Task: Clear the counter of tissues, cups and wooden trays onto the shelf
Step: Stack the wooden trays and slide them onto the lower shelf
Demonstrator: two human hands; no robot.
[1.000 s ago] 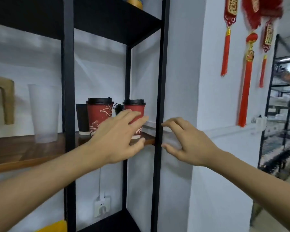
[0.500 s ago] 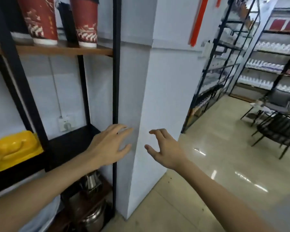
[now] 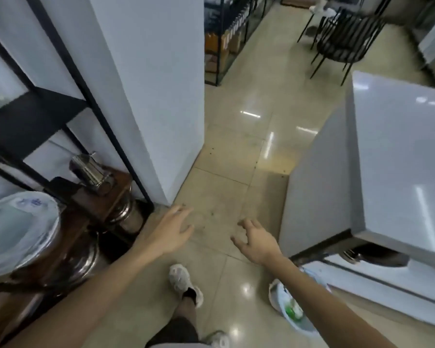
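Note:
My left hand (image 3: 168, 231) hangs over the tiled floor with its fingers spread and holds nothing. My right hand (image 3: 255, 238) is beside it, a little to the right, fingers loosely curled and empty. The black metal shelf (image 3: 33, 114) stands at the left against the white wall. The white counter (image 3: 399, 172) fills the right side, its corner close to my right hand. No tissues, cups or wooden trays are in view.
Steel pots (image 3: 126, 212) and a plastic-covered container (image 3: 18, 229) sit low on the shelf at the left. A white pillar (image 3: 151, 84) stands ahead. A plastic bag (image 3: 289, 310) lies on the floor by the counter. A black chair (image 3: 344, 38) stands far back.
The view swung down and right, away from the shelf with the red cups, to the floor and counter. Both hands dropped from shelf height and stay empty.

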